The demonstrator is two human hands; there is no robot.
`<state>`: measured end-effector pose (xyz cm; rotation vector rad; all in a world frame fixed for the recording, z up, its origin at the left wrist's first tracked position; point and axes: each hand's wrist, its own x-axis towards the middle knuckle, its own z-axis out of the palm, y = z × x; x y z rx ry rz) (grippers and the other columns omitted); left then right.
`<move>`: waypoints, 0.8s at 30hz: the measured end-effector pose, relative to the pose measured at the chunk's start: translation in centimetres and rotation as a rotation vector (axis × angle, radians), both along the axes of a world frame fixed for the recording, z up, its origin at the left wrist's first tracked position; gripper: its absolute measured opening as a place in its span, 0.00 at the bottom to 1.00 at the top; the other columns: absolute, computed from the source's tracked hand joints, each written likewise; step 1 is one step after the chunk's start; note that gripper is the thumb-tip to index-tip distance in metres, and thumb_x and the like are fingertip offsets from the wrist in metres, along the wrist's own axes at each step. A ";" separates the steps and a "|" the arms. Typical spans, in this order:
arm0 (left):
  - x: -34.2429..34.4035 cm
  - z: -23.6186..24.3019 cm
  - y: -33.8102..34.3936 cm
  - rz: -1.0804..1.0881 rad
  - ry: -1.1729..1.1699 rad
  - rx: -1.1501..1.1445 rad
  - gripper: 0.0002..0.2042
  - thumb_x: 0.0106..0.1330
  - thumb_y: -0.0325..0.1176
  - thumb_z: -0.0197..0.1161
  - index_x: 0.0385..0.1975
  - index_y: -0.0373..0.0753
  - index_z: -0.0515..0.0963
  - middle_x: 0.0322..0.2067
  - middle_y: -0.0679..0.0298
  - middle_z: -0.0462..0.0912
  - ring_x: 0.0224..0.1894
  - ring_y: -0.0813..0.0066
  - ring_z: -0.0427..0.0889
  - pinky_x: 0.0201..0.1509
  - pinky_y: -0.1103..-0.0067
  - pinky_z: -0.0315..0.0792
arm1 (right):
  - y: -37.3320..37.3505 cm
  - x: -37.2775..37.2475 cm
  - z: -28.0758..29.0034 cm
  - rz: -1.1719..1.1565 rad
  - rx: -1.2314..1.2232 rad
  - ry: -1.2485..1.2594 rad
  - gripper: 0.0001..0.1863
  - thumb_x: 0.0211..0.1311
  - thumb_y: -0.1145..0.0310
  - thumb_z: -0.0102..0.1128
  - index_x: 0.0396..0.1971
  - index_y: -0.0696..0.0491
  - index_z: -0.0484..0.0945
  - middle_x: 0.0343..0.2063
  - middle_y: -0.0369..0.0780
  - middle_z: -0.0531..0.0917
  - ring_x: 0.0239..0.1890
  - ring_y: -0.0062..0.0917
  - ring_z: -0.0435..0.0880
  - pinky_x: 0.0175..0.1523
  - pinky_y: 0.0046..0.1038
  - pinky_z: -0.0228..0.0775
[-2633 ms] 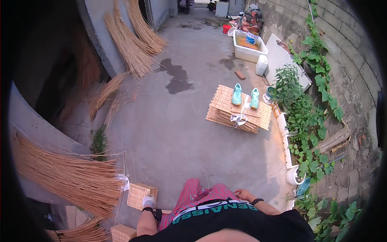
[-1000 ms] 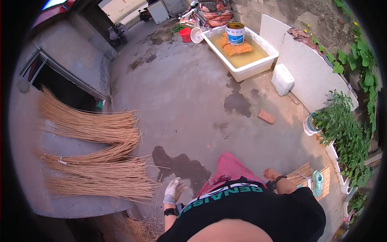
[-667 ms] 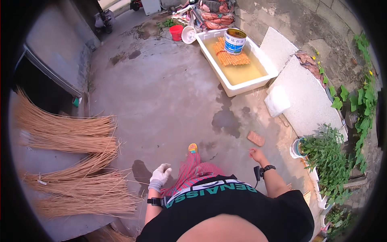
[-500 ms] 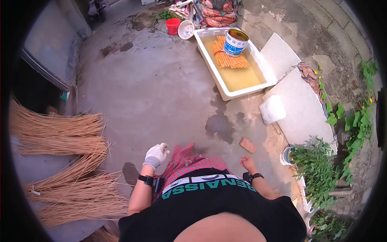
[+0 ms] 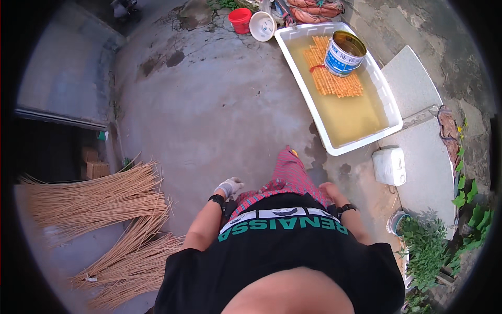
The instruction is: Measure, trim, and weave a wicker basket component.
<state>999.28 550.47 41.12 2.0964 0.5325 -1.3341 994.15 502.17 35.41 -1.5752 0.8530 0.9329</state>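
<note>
I stand on a grey concrete yard, looking down over my black shirt and red checked trousers. My left hand [image 5: 228, 186], in a pale glove, hangs by my left hip with loosely curled fingers and holds nothing. My right hand [image 5: 330, 190] is bare, swings beside my right thigh and is empty too; a dark band circles that wrist. Ahead to the right lies a long white tub [image 5: 305, 73] of yellowish water. A woven straw mat [image 5: 324, 81] soaks in it, weighed down by a blue tin can [image 5: 342, 53].
Bundles of long straw stalks [image 5: 99, 199] lie fanned out on the left. A white plastic canister [image 5: 389, 166] stands on a grey slab right of the tub. A red bucket [image 5: 240, 20] and white basin [image 5: 261, 26] sit beyond the tub. Green plants [image 5: 426, 251] line the right wall.
I have walked across the yard toward the white tub, which is now nearer. The straw bundles have slid to my left and behind. Both arms swing as I step.
</note>
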 end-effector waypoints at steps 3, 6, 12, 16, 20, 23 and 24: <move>3.6 -4.7 4.2 0.260 0.051 0.152 0.30 0.67 0.43 0.60 0.69 0.46 0.62 0.51 0.56 0.80 0.45 0.63 0.83 0.42 0.64 0.79 | 3.0 14.1 2.0 0.139 0.010 0.036 0.16 0.69 0.53 0.54 0.47 0.48 0.78 0.41 0.36 0.85 0.47 0.28 0.82 0.50 0.40 0.75; 13.4 -2.0 2.3 0.387 0.026 0.030 0.31 0.66 0.41 0.61 0.69 0.45 0.61 0.50 0.57 0.80 0.45 0.65 0.82 0.40 0.67 0.78 | 3.0 24.5 0.6 0.664 -0.213 -0.302 0.13 0.65 0.59 0.57 0.44 0.49 0.81 0.38 0.39 0.87 0.39 0.31 0.86 0.47 0.33 0.77; 26.9 -8.1 2.0 0.270 -0.126 0.009 0.33 0.60 0.47 0.68 0.63 0.37 0.70 0.60 0.55 0.77 0.57 0.56 0.79 0.61 0.68 0.71 | 3.1 41.3 -2.7 0.575 -0.425 -0.490 0.14 0.60 0.59 0.60 0.43 0.48 0.82 0.38 0.43 0.87 0.42 0.38 0.85 0.49 0.36 0.76; 40.0 -6.3 3.1 -0.170 -0.028 0.004 0.21 0.57 0.39 0.67 0.50 0.38 0.82 0.46 0.54 0.86 0.51 0.60 0.83 0.59 0.72 0.73 | 0.2 48.5 -8.6 0.524 -0.549 -0.365 0.14 0.58 0.58 0.61 0.41 0.48 0.84 0.42 0.45 0.86 0.48 0.40 0.84 0.54 0.38 0.74; 45.1 -2.3 6.5 0.634 0.025 -0.283 0.18 0.57 0.28 0.63 0.48 0.33 0.82 0.40 0.59 0.86 0.42 0.70 0.84 0.52 0.76 0.76 | -0.3 57.6 -10.0 0.406 -0.617 -0.149 0.19 0.59 0.64 0.56 0.50 0.54 0.79 0.48 0.52 0.83 0.53 0.46 0.81 0.59 0.40 0.73; 50.3 5.4 6.1 1.076 -0.324 -0.457 0.06 0.58 0.27 0.57 0.33 0.35 0.78 0.36 0.64 0.82 0.41 0.72 0.79 0.53 0.77 0.72 | -1.0 66.8 -13.0 0.215 -0.664 -0.161 0.31 0.61 0.63 0.58 0.64 0.53 0.66 0.55 0.53 0.78 0.57 0.46 0.78 0.61 0.42 0.72; 48.9 4.3 9.7 1.193 -0.458 -0.257 0.05 0.60 0.32 0.57 0.29 0.38 0.76 0.37 0.64 0.78 0.43 0.72 0.76 0.56 0.74 0.68 | -1.0 70.5 -13.6 0.160 -0.658 -0.150 0.33 0.61 0.62 0.58 0.66 0.53 0.63 0.58 0.53 0.75 0.59 0.46 0.76 0.62 0.42 0.71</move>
